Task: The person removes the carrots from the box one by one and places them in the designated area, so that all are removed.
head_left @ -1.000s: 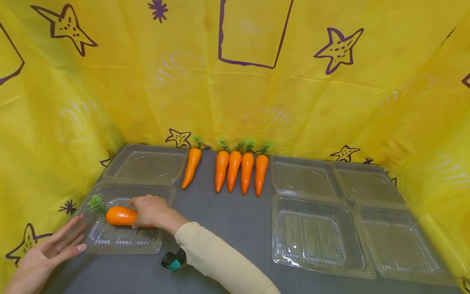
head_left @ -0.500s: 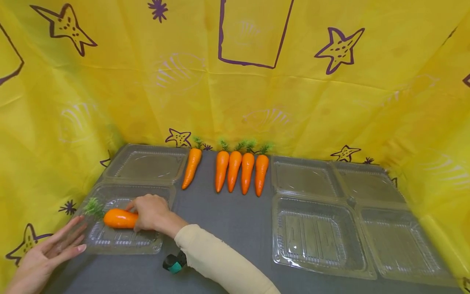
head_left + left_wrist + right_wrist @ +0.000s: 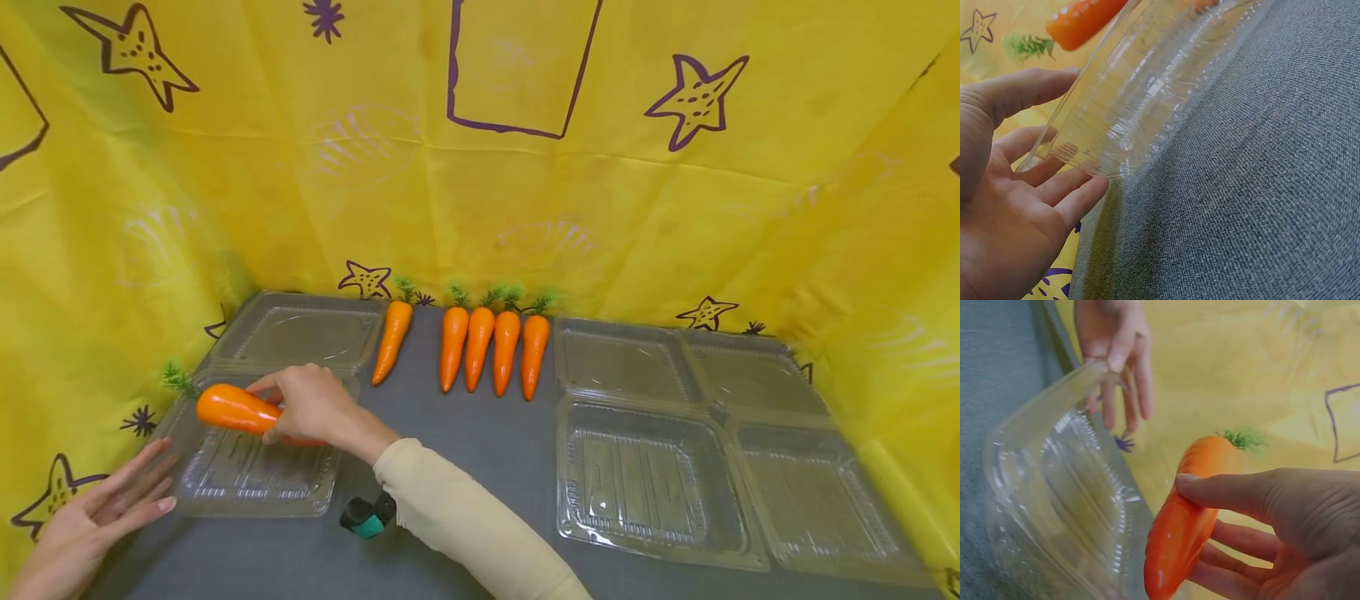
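Note:
My right hand point(image 3: 315, 408) grips an orange carrot point(image 3: 231, 408) around its lower part, thumb on one side and fingers on the other. The green top points left. In the head view the carrot hangs tilted above the clear plastic container point(image 3: 255, 497) at the front left. The right wrist view shows the carrot point(image 3: 1194, 487) pinched apart from the container point(image 3: 1022, 481). My left hand point(image 3: 108, 517) is at the container's left front corner, fingers extended. In the left wrist view its thumb point(image 3: 1041, 90) lies near the rim, with fingers by the container's outer wall.
One carrot point(image 3: 392, 342) and a row of several more point(image 3: 481, 350) lie at the back of the grey table point(image 3: 450, 475). The container's lid point(image 3: 300, 337) lies folded back behind it. Two more clear containers point(image 3: 652, 542) point(image 3: 847, 558) stand at right. Yellow cloth point(image 3: 480, 192) encloses the table.
The carrot has risen out of the left container with my right hand, its leafy end going up and slightly left. My left hand stays where it was.

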`<state>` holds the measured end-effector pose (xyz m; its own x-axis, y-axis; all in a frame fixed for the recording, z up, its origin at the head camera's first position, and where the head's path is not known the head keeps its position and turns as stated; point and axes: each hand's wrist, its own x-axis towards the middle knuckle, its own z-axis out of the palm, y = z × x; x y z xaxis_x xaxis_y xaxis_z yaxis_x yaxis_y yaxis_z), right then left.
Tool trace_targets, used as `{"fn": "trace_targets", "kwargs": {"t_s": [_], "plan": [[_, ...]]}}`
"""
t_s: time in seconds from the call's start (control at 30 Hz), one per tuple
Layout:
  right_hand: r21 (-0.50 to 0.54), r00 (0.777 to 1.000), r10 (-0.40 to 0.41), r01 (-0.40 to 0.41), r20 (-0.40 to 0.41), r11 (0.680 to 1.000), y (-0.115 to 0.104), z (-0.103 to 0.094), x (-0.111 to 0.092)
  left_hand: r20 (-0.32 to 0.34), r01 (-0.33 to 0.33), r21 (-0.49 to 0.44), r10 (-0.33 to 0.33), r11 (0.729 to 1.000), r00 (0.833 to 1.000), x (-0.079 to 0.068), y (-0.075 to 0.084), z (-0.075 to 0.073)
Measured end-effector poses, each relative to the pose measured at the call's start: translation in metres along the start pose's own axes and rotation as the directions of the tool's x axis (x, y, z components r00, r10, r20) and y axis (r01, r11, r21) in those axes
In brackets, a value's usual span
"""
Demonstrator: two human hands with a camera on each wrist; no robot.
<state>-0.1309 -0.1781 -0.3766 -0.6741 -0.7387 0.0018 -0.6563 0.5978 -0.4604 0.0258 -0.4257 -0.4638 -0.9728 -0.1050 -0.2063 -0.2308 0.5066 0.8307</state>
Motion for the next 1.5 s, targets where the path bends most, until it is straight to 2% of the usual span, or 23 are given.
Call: {"fn": "trace_targets", "kwargs": {"t_s": [0.17, 0.3, 0.4, 0.53, 0.6, 0.7, 0.83, 0.93, 1.13, 1.4, 1.5], "plan": [[0.064, 0.999, -0.002, 0.005, -0.050, 0.998, 0.003, -0.010, -0.003, -0.002, 0.015, 0.000, -0.015, 1.000, 1.000, -0.001, -0.003, -0.002], [0.225, 0.991, 0.089, -0.065, -0.100, 0.972, 0.007, -0.020, -0.007, 0.012, 0.037, 0.042, -0.037, 0.998, 0.999, -0.001, -0.002, -0.004], [0.373, 0.973, 0.162, -0.091, -0.164, 0.923, 0.014, -0.029, -0.009, 0.022, 0.031, 0.052, -0.032, 0.998, 0.999, -0.001, -0.001, -0.005], [0.536, 0.938, 0.211, -0.033, -0.275, 0.843, 0.026, -0.040, -0.009, 0.024, -0.002, 0.020, 0.002, 1.000, 1.000, -0.001, -0.001, -0.005], [0.610, 0.910, 0.253, -0.001, -0.328, 0.792, 0.034, -0.045, -0.009, 0.024, -0.011, 0.007, 0.010, 1.000, 1.000, -0.001, -0.001, -0.005], [0.691, 0.853, 0.357, 0.005, -0.380, 0.723, 0.047, -0.049, -0.010, 0.025, -0.020, -0.021, 0.020, 1.000, 0.999, 0.000, -0.002, -0.004], [0.733, 0.776, 0.481, -0.035, -0.408, 0.679, 0.064, -0.049, -0.010, 0.026, -0.065, -0.131, 0.069, 0.989, 0.997, 0.001, -0.002, -0.004], [0.742, 0.743, 0.526, -0.059, -0.414, 0.668, 0.075, -0.045, -0.008, 0.028, -0.090, -0.185, 0.096, 0.979, 0.995, 0.000, -0.002, -0.004], [0.753, 0.713, 0.568, -0.086, -0.411, 0.653, 0.094, -0.035, -0.007, 0.026, -0.080, -0.197, 0.087, 0.977, 0.996, 0.000, -0.003, -0.003], [0.806, 0.703, 0.603, -0.071, -0.377, 0.588, 0.107, -0.025, -0.010, 0.025, -0.100, -0.249, 0.110, 0.963, 0.994, -0.002, -0.004, -0.002], [0.806, 0.674, 0.640, -0.112, -0.368, 0.582, 0.112, -0.021, -0.011, 0.025, -0.117, -0.256, 0.127, 0.960, 0.992, -0.003, -0.005, -0.002]]}}
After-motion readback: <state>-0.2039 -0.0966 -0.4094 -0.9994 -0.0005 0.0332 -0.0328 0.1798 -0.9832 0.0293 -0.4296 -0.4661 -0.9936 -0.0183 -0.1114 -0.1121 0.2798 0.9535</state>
